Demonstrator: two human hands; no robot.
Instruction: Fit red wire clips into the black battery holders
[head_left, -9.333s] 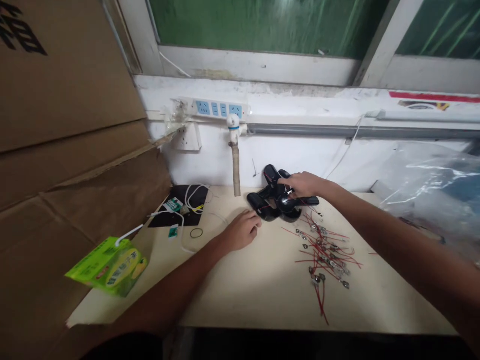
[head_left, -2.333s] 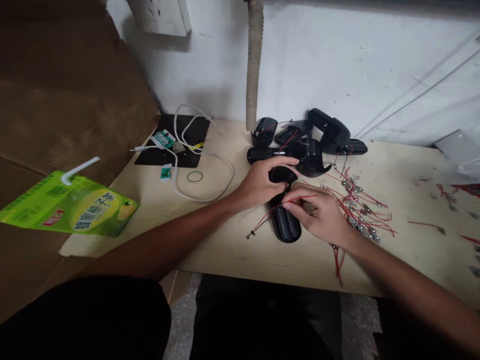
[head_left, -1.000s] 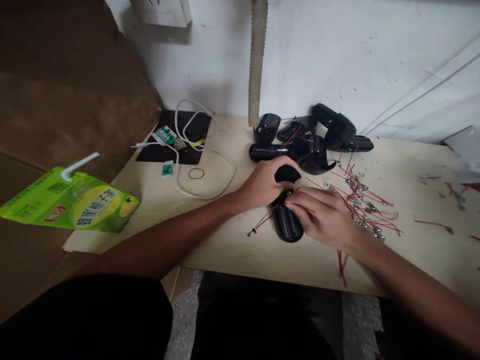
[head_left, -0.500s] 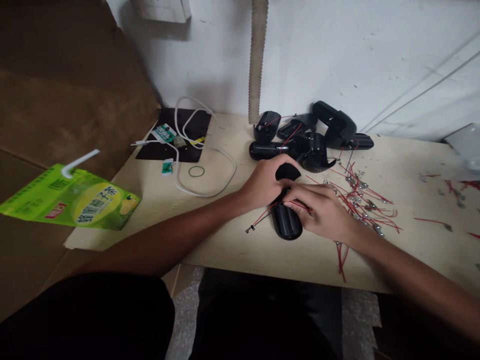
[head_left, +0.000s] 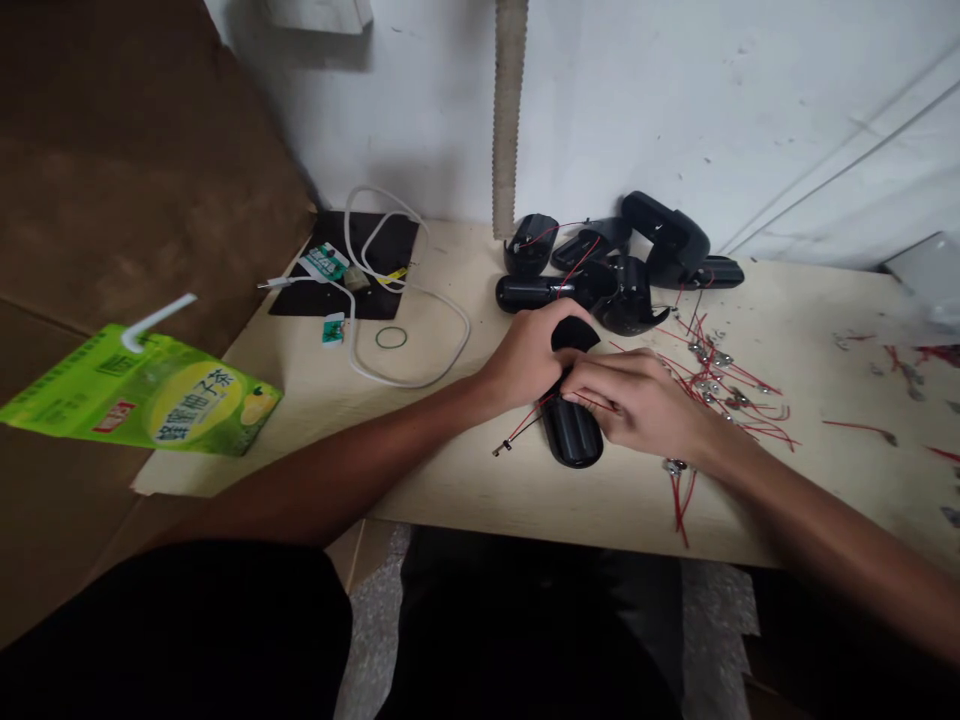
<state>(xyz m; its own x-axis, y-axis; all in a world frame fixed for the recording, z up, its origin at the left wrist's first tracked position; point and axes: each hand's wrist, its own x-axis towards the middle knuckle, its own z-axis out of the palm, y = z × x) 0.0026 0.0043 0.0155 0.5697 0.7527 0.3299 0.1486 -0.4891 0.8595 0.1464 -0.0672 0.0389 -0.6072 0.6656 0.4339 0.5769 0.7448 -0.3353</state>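
Observation:
A black rounded housing (head_left: 574,435) lies on the table between my hands, its far part partly covered by my fingers. My left hand (head_left: 531,352) is wrapped round its upper part, thumb near the middle. With fingers pinched together, my right hand (head_left: 626,400) works at the housing's middle, on a thin red wire; the tips hide exactly what they grip. Out to the left of the housing, red and black wires end in a small metal connector (head_left: 502,449). Several similar black housings (head_left: 536,292) with red wires sit behind my hands.
Loose red wires with metal parts (head_left: 709,385) are scattered at the right. A white cable (head_left: 409,383) loops over a black sheet (head_left: 300,300) at the left. A green drink carton (head_left: 217,400) stands at the left edge. A ribbed hose (head_left: 508,130) hangs behind.
The whole view has shifted slightly, so things appear a little higher. Both hands keep nearly the same hold on the housing, with small movement in the right fingers.

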